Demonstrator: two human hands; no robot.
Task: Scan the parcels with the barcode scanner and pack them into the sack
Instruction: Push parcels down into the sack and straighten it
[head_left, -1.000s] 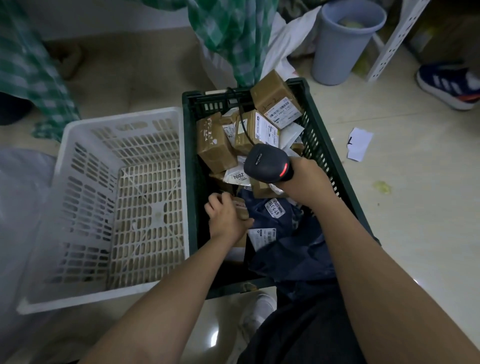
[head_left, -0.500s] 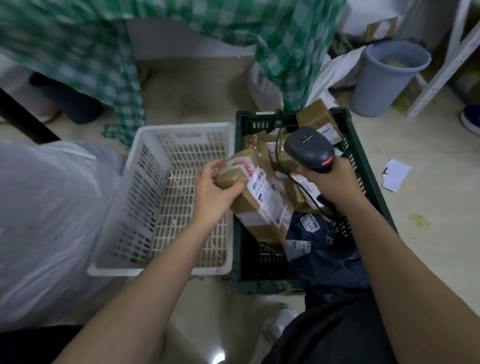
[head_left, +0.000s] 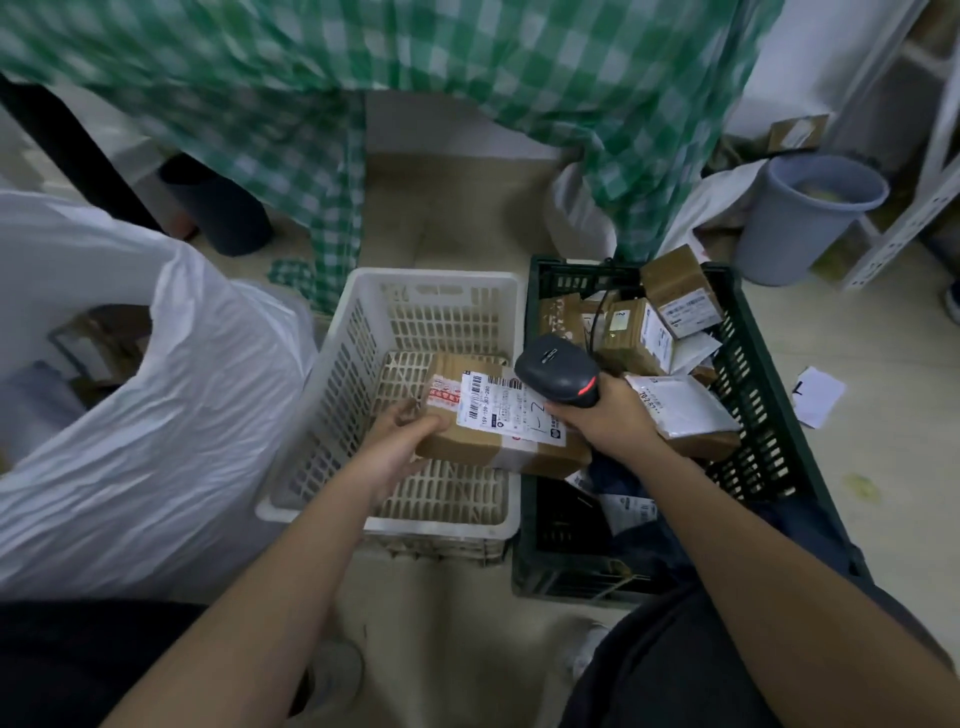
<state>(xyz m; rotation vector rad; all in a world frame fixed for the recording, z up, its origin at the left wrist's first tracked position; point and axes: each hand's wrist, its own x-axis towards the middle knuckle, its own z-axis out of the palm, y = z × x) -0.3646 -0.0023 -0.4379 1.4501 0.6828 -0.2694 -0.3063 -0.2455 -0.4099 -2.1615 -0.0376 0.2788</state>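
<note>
Parcel held label-up under the scanner, over the white crate

Cardboard parcel (head_left: 498, 421) sits in the left hand (head_left: 402, 441), lifted above the white slatted crate (head_left: 415, 291) with its near right corner reaching over the green crate (head_left: 748, 415). The left fingers are curled under and around the parcel's left end, thumb laid along its top edge. Its white shipping label (head_left: 511, 410) faces up, barcode toward the far edge, with red-printed tape just beside it on the left.

The right hand (head_left: 613, 415) grips the black barcode scanner (head_left: 561, 375) by its handle, fingers wrapped tight around it; the scanner head hangs just above the label's far right corner, a red light showing on its side. Its cable (head_left: 597, 317) runs back into the green crate.

That crate holds more parcels: brown boxes (head_left: 675, 296) stacked at the far end, a white mailer bag (head_left: 680, 405) just right of the scanning hand, and dark blue bags (head_left: 639, 499) nearer the person.

The white plastic sack (head_left: 156, 415) stands open on the left, well apart from the held parcel, with a few items dimly visible inside. A grey bin (head_left: 800, 223) stands at the far right, and a paper scrap (head_left: 818, 395) lies on the floor beside the green crate.
</note>
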